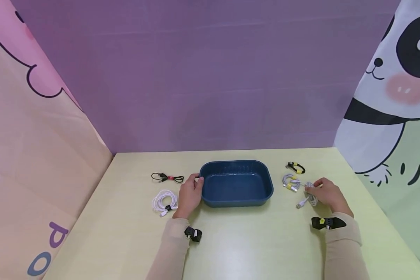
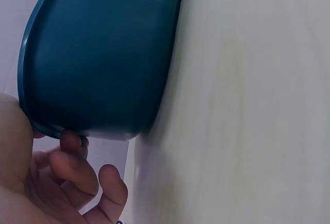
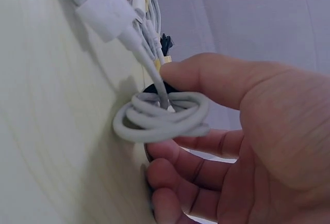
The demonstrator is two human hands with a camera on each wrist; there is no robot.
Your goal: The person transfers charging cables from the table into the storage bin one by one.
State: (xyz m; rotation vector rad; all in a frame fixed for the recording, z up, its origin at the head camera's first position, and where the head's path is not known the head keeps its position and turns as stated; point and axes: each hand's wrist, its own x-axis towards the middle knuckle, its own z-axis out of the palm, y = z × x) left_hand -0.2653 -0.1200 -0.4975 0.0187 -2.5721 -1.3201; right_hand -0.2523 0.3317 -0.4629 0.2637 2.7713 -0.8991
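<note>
A dark blue open container (image 1: 236, 198) stands on the table, its inside bare. My left hand (image 1: 189, 196) is at its left end, thumb on the rim and fingers outside; the left wrist view shows the fingers bent against the outer wall of the container (image 2: 98, 64). On the right, my right hand (image 1: 330, 196) pinches a coiled white cable with a USB plug (image 1: 301, 203). In the right wrist view the coil (image 3: 160, 118) is between the thumb and fingers of the hand (image 3: 278, 131), with a dark band partly hidden behind it.
Beside the held coil lies another white cable with yellow ties (image 1: 291, 182), and behind it a black cable (image 1: 296, 167). Left of the container are a black cable with a red tie (image 1: 168, 177) and a white coil with a black tie (image 1: 165, 201). A purple backdrop (image 1: 217, 85) stands behind.
</note>
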